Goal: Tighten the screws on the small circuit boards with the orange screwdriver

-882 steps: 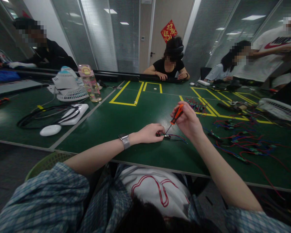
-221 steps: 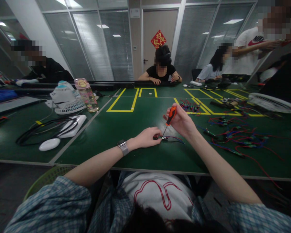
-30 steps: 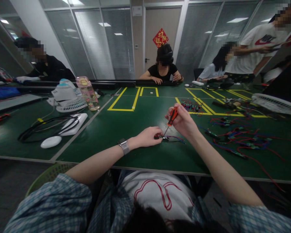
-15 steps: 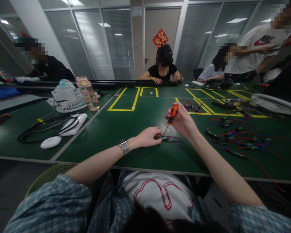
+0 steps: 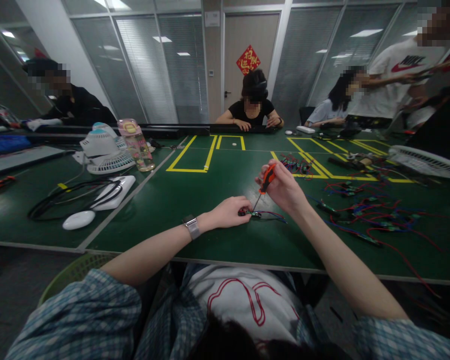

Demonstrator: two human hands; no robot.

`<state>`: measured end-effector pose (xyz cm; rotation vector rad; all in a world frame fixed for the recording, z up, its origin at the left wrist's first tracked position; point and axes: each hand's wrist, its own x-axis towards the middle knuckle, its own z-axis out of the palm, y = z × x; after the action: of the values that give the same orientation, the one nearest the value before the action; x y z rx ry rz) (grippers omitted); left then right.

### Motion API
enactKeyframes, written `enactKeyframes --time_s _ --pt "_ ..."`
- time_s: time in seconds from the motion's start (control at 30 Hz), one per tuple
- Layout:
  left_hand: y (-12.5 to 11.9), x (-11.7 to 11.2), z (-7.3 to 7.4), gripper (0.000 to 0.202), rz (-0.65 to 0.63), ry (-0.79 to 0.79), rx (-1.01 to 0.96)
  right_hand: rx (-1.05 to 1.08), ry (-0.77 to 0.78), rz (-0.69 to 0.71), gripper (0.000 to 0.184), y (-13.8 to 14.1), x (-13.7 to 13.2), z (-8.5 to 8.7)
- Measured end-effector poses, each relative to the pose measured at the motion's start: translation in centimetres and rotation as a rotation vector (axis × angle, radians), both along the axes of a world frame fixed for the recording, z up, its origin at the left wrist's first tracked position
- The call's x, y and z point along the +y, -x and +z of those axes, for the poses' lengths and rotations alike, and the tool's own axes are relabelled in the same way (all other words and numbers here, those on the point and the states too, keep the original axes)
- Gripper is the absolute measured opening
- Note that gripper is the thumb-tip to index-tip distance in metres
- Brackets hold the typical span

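My right hand (image 5: 281, 185) is closed around the orange and black handle of a screwdriver (image 5: 268, 179). Its thin shaft slants down to the left, and the tip meets or nearly meets a small green circuit board (image 5: 255, 214) on the table. Red and blue wires trail from the board to the right. With fingers curled, my left hand (image 5: 232, 212) holds the board's left end against the table. A dark part with some red shows under those fingers, partly hidden. A metal-banded watch (image 5: 191, 227) is on my left wrist.
Several wired circuit boards (image 5: 382, 225) lie to the right, with another bundle (image 5: 294, 165) behind my right hand. On the left are a white fan (image 5: 107, 150), a bottle (image 5: 140, 152), black cable (image 5: 41, 212) and a white mouse (image 5: 78, 220). A person (image 5: 252, 110) sits opposite.
The screwdriver handle has turned slightly in my right hand and tilts a little more. My left hand and the circuit board keep their place.
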<state>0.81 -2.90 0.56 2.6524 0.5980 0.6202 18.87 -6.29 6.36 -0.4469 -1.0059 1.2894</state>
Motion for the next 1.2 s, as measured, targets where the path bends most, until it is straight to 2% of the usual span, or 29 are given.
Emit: enactKeyframes --time_s 0.33,0.47,0.73,1.2 --pt "0.01 0.08 -0.11 0.010 0.000 -0.015 0.005 -0.066 -0.032 0.067 0.016 0.23 -0.22 0.04" --pt "-0.01 0.04 -0.02 0.011 -0.001 -0.010 0.016 -0.058 -0.017 0.088 0.020 0.36 -0.36 0.30" --pt "0.02 0.11 -0.17 0.010 -0.005 -0.017 0.001 0.019 0.031 -0.023 0.031 0.17 -0.18 0.05" --pt "0.05 0.06 0.00 0.010 0.000 -0.019 0.011 -0.028 0.027 -0.001 0.023 0.08 -0.34 0.16"
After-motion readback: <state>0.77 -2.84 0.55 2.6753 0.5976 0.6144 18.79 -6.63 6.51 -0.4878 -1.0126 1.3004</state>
